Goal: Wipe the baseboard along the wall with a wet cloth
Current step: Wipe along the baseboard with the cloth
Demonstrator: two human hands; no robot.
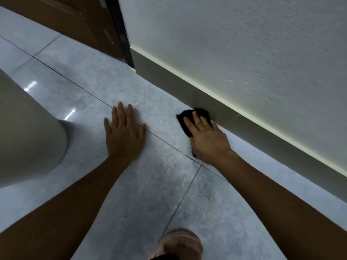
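- Head view: I see the right hand [207,139] pressed flat over a black cloth [187,120], fingers stretched out on top of it rather than curled around it.
- The cloth sits on the floor tiles [150,184] right at the foot of the grey baseboard [244,124], its far edge touching the board, about midway along the visible run.
- The left hand [124,135] lies palm down on the tiles to the left of the cloth, well apart from it, fingers spread and released, holding nothing.
- The baseboard runs from the far left, where it meets a dark door frame [122,34], towards the near right under a textured white wall [244,44].
- At the near edge I make out what looks like a pink slipper [180,244], though it is blurred.
- A pale rounded object [28,132] fills the left side; I cannot tell what it is.
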